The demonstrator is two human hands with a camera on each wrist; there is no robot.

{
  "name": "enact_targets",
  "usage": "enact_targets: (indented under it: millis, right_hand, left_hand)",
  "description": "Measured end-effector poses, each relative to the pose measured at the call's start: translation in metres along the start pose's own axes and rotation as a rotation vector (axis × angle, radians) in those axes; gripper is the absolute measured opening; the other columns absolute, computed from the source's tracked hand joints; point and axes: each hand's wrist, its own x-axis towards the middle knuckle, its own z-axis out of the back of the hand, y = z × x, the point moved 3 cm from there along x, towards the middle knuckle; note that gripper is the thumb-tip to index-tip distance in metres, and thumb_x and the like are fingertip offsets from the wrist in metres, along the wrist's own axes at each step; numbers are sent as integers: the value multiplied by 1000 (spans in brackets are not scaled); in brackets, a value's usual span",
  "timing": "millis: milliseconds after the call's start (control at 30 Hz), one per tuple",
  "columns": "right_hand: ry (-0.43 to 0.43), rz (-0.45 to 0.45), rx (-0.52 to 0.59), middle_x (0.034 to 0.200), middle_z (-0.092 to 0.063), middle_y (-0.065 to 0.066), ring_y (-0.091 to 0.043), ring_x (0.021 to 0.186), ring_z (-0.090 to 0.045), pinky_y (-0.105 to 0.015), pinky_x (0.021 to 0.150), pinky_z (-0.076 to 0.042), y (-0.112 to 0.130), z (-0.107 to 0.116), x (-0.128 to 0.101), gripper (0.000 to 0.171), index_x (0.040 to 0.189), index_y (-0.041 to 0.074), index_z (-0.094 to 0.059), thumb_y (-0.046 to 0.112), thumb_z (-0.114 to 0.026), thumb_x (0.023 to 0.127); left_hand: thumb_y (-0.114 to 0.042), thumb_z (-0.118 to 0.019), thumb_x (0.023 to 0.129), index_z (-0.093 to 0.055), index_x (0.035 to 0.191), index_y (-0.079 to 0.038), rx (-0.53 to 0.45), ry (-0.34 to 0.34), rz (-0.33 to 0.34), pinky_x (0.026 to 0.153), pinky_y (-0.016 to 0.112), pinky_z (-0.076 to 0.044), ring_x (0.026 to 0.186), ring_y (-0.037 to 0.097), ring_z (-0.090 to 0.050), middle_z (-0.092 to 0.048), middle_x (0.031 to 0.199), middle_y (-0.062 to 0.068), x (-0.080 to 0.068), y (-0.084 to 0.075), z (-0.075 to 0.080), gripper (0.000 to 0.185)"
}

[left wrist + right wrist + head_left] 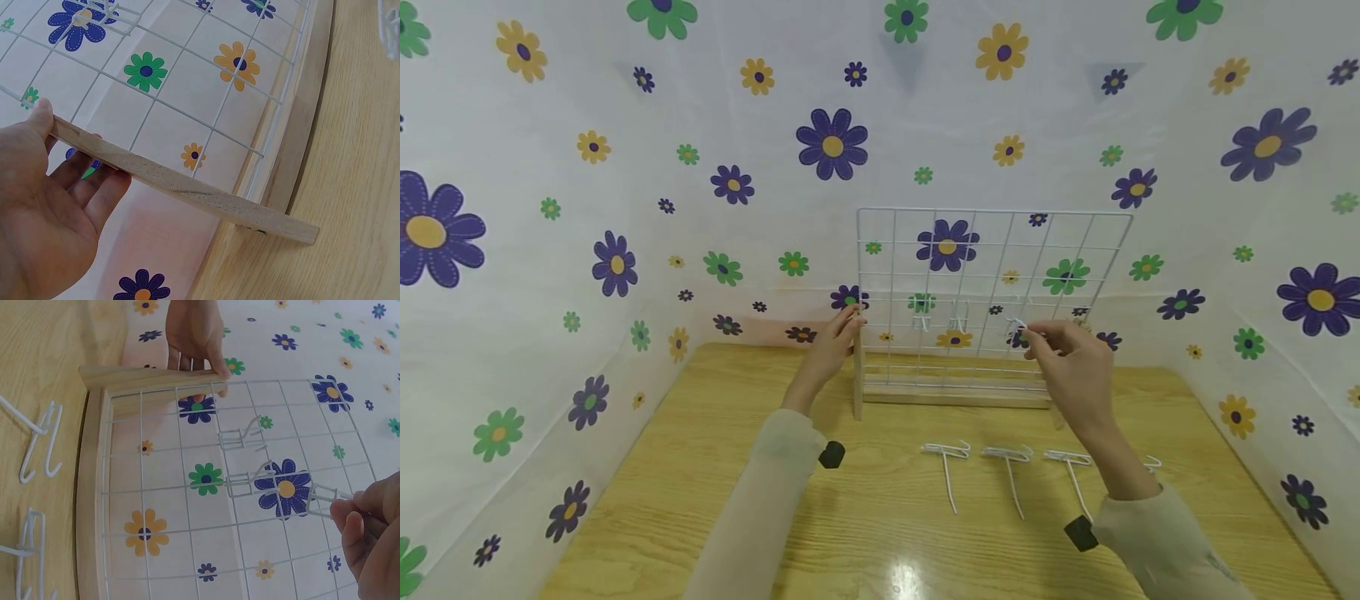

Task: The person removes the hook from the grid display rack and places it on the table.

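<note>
A white wire grid panel point(992, 212) stands upright in a wooden stand point(955, 399) at the back of the table. My left hand point(827, 354) grips the stand's left post point(181, 181), thumb on the front side and fingers behind it. Between thumb and fingertips, my right hand point(1078, 375) pinches a white wire hook point(322, 495) right at the grid, towards its right side. Two more wire hooks hang side by side on the grid to the left of it, a far one point(232, 439) and a nearer one point(242, 484).
Several loose white hooks lie in a row on the wooden table point(700, 500) before the stand, among them a left one point(946, 451) and a middle one point(1009, 455). My right forearm partly covers the rightmost. Flower-printed cloth point(760, 250) encloses the back and sides.
</note>
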Motion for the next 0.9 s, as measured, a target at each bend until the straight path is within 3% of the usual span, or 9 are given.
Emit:
enact_targets:
  millis: [267, 433, 667, 900]
  right_hand:
    - [-26, -96, 19, 76, -71, -22, 6, 60, -58, -8, 45, -39, -4, 13, -14, 6, 98, -10, -73, -9, -71, 93]
    - [-25, -132, 33, 76, -72, -11, 1, 63, -63, -11, 48, -49, -7, 26, -25, 7, 101, -5, -75, -3, -72, 95]
    - [-63, -195, 29, 71, -71, 9, -2, 54, -58, -11, 46, -46, -10, 47, -39, 8, 102, -7, -74, -4, -72, 94]
    - [-90, -208, 33, 71, -72, 7, -6, 52, -57, -12, 45, -46, -12, 63, -50, 7, 100, -7, -75, -7, -72, 94]
  left_hand:
    - [-36, -40, 114, -35, 162, -18, 10, -3, -4, 115, 52, -43, 149, 37, -35, -41, 160, 19, 2, 2, 0, 52]
    - [-36, -40, 114, -37, 162, -19, 18, -9, -6, 115, 52, -43, 148, 37, -37, -43, 159, 19, 1, 1, 1, 51]
    - [-35, -40, 114, -36, 162, -16, 24, -5, 4, 115, 53, -42, 148, 38, -36, -43, 159, 19, 1, 0, 0, 52]
    - [-36, -40, 114, -34, 163, -16, 33, -20, 13, 114, 52, -43, 148, 39, -36, -40, 161, 17, 1, 0, 0, 53]
